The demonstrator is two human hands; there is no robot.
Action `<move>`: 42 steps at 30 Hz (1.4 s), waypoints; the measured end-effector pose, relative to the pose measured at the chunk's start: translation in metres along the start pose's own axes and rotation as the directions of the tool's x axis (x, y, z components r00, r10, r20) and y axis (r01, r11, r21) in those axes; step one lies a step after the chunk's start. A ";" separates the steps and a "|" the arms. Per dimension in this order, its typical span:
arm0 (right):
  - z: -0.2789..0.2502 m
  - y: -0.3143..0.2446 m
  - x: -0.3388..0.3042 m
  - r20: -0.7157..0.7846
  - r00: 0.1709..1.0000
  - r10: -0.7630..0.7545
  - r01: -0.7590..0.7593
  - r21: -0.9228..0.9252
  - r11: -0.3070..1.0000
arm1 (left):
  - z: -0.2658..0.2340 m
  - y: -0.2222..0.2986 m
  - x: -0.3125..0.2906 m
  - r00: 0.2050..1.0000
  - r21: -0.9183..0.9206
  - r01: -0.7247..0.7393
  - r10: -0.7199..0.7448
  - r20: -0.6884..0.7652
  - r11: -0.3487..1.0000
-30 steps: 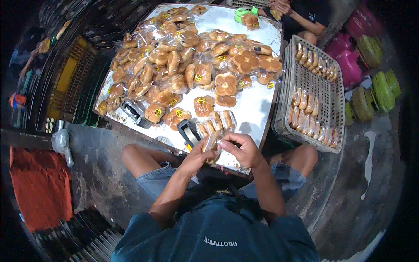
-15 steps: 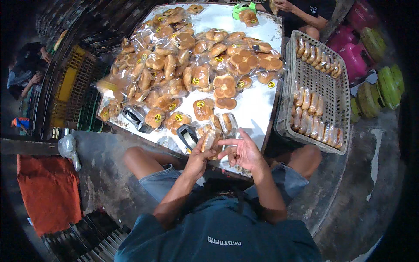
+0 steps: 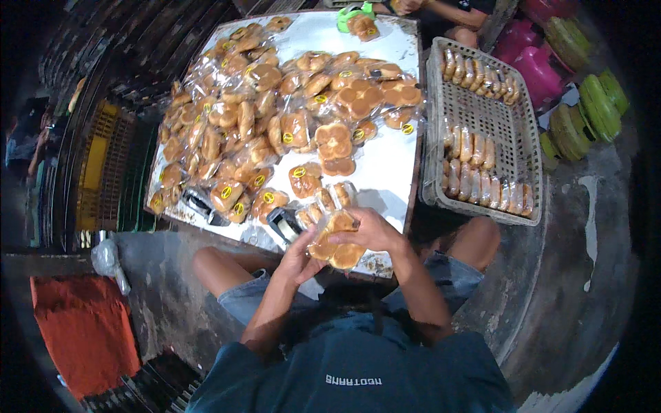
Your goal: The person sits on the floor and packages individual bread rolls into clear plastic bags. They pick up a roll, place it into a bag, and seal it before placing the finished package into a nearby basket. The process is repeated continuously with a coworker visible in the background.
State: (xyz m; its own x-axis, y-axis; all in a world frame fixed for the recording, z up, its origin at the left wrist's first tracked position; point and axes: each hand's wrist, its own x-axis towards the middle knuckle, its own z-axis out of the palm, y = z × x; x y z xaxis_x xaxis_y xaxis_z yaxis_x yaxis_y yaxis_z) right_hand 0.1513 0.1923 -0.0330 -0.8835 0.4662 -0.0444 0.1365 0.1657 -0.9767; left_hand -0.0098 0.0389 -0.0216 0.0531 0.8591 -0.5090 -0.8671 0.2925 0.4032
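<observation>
At the near edge of the white desk [image 3: 394,168], the left hand [image 3: 296,259] and right hand [image 3: 374,231] are holding a four-lobed bun [image 3: 344,254]; bagged buns [image 3: 261,110] are lying heaped leftward across it, and a perforated crate [image 3: 478,109] is standing to its right.

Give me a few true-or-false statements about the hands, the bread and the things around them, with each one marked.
1. The right hand holds a bun. True.
2. The left hand is out of view. False: it shows at the bun's left side.
3. Many wrapped buns lie on the white table. True.
4. The crate right of the table is bright pink. False: it is greyish.
5. A red cloth lies on the table. False: it is away from it, lower left.
</observation>
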 end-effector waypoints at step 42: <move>0.068 -0.017 -0.047 -0.644 0.629 -0.435 -0.004 -0.562 0.827 | 0.011 -0.015 -0.006 0.917 0.471 -0.300 0.386 -0.097 0.830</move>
State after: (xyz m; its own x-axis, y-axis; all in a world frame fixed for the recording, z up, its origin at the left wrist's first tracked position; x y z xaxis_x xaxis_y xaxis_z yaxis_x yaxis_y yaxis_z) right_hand 0.1598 0.1080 -0.0283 -0.3263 0.7809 0.5326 0.3679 0.6240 -0.6894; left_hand 0.0080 0.0337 -0.0158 -0.3345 0.8602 -0.3849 -0.5022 0.1829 0.8452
